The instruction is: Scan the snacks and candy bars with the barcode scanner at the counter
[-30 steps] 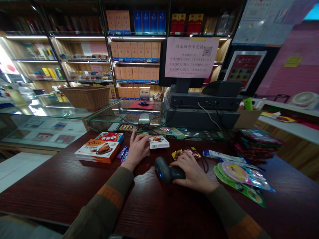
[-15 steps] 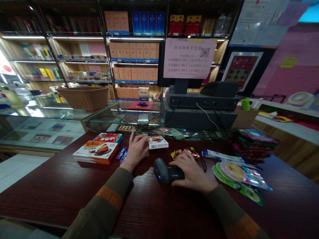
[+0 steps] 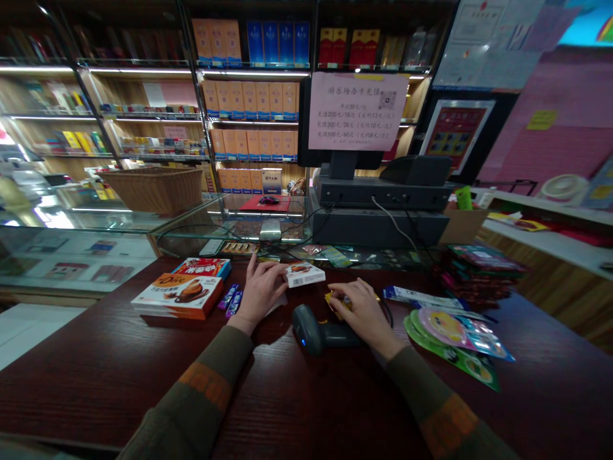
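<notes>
My left hand point(image 3: 258, 291) holds the left end of a small white box point(image 3: 305, 275) with a brown picture and a barcode, its index finger raised. My right hand point(image 3: 361, 313) is curled down over a shiny yellow packet point(image 3: 336, 306), fingers closed on its left part; the hand covers much of it. A dark handheld barcode scanner point(image 3: 311, 332) lies on its side just in front, its handle end near my right wrist and a small blue light lit. Purple-wrapped sweets point(image 3: 231, 300) lie to the left of my left hand.
Orange-and-white Dove box point(image 3: 177, 295) and a red-blue box point(image 3: 205, 267) lie left on the dark table point(image 3: 287, 409). Green and pink blister cards point(image 3: 450, 338), blue-white packets point(image 3: 424, 298) and a dark stack of packs point(image 3: 481, 275) lie right. Behind stand a till point(image 3: 378, 211) and a wicker basket point(image 3: 156, 191).
My right hand has come off the scanner and its fingers have closed over the yellow packet. My left hand stays at the small white box, which sits slightly more tilted.
</notes>
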`<state>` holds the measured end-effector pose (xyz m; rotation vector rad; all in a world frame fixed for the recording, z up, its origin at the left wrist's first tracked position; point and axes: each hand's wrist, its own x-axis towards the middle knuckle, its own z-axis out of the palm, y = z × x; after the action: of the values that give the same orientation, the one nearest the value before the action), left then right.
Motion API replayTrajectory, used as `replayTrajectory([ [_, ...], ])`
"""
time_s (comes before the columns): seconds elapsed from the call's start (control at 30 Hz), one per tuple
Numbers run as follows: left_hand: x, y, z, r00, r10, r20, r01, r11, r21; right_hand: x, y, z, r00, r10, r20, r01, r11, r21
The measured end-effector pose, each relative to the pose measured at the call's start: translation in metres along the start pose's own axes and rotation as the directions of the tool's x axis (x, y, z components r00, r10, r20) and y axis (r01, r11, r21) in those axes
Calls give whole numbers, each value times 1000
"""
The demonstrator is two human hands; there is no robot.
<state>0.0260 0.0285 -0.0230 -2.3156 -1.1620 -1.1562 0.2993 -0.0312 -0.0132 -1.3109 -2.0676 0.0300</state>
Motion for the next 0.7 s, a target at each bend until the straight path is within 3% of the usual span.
replayTrajectory([
  [0.2,4,8,2,996,58,-64,-59,998,-10,11,-4,7,988,27,-152,-42,995,-94],
  [0.37,8,16,2,992,76,-100,-80,996,-30,14,-14,1,982,11,-189,-45,983,-179],
  [0.5,13,22,1,986,106,-126,-112,993,-41,14,-18,-3,969,96,-228,-143,969,-200],
  [0.7,18,28,5,973,174,-150,-184,981,-60,16,-24,1,951,255,-175,-278,952,-125],
])
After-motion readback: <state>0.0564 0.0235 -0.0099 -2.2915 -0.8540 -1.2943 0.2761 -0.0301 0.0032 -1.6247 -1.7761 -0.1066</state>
